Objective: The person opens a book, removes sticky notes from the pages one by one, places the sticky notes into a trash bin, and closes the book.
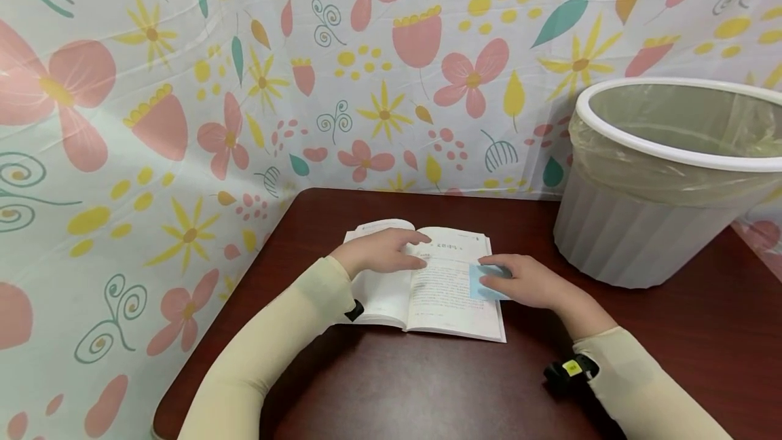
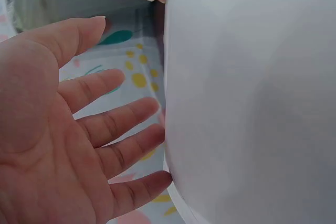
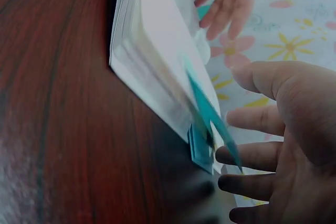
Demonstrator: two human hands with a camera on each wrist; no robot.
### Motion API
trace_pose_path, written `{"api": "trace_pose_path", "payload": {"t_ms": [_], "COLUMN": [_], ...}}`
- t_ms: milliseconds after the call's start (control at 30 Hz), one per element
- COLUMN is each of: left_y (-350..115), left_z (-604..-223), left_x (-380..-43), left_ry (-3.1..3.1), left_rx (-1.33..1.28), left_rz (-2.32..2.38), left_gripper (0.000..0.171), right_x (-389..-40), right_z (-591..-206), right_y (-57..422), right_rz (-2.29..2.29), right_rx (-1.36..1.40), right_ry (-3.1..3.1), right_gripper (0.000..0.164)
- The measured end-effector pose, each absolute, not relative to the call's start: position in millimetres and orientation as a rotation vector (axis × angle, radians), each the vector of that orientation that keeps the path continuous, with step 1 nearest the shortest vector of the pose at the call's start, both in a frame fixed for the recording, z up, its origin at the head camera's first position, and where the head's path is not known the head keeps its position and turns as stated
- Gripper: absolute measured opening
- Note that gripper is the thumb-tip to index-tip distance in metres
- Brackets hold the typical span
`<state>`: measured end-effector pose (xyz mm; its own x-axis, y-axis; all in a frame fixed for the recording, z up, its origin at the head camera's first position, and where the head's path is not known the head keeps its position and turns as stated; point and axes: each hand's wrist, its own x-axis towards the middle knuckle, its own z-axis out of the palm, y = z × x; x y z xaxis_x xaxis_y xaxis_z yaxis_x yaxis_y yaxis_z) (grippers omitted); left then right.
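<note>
An open book (image 1: 452, 311) with printed text on its right page lies on the table. My left hand (image 1: 381, 250) is over the upper left page, fingers extended toward the middle fold. In the left wrist view, its fingers are spread and the fingertips meet the edge of a white page (image 2: 236, 103). A light blue slip of paper (image 1: 480, 287) lies at the right page's outer edge. My right hand (image 1: 525, 282) overlaps that slip from the right, thumb and fingers apart. In the right wrist view, the blue slip (image 3: 210, 111) tilts up from the page beside the fingertips.
A grey wastebasket (image 1: 635, 236) with a white rim and clear liner stands at the table's right. The dark red-brown table (image 1: 379, 386) borders a flower-patterned curtain (image 1: 391, 148) at the back and left. A black wrist device (image 1: 565, 375) hangs by the right sleeve.
</note>
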<state>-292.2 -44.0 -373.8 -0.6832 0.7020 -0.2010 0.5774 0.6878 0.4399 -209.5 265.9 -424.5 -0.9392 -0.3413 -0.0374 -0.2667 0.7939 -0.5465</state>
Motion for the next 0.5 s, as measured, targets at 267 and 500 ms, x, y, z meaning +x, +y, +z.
{"api": "trace_pose_path", "payload": {"t_ms": [267, 500], "left_y": [-13, 18], "left_z": [-373, -377], "left_x": [-302, -311], "left_ry": [2.513, 2.517], "left_rx": [0.95, 0.95], "left_rz": [0.298, 0.15], "left_gripper": [0.064, 0.066], "right_x": [-214, -217], "right_z": [-427, -430], "right_y": [270, 273], "right_rz": [-0.753, -0.683], "right_rx": [-0.413, -0.404], "right_ry": [2.905, 2.944], "right_gripper": [0.058, 0.055]}}
